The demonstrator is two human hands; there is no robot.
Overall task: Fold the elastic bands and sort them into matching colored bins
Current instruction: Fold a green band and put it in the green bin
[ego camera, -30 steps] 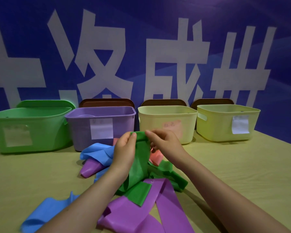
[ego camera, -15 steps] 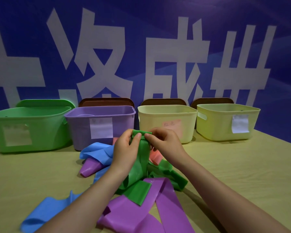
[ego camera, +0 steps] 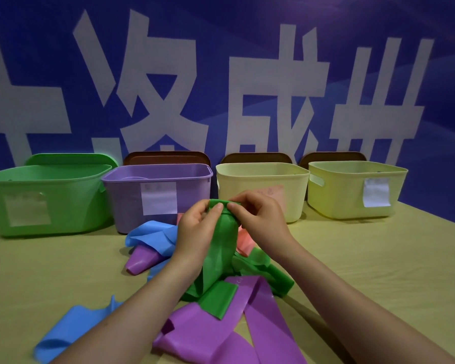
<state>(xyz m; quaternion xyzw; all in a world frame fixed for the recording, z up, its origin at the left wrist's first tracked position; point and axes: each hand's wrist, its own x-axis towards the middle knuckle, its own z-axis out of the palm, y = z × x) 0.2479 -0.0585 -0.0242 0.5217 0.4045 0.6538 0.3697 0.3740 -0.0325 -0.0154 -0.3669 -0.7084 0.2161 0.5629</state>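
Pinching the top fold of the green band (ego camera: 218, 248) between both hands, I have it lifted above the pile at the middle of the tabletop (ego camera: 365, 258); my left hand (ego camera: 197, 229) and right hand (ego camera: 258, 219) each grip its upper edge with thumb and fingertips, and its tail trails down onto the heap.

I judge the job barely started: this band is only part folded. Whether anything lies in the bins I can't tell, though something pale shows inside the purple bin (ego camera: 158, 190). Loose on the tabletop lie a purple band (ego camera: 221, 334) nearest me, a blue band (ego camera: 63, 334) at near left, another blue one (ego camera: 153, 235) over a purple piece, and a pink band (ego camera: 243, 240) behind my right hand.

The green bin (ego camera: 45, 198) sits far left, well apart from my hands. Open tabletop on the left gives room to carry the band there; the purple bin's rim stands between.
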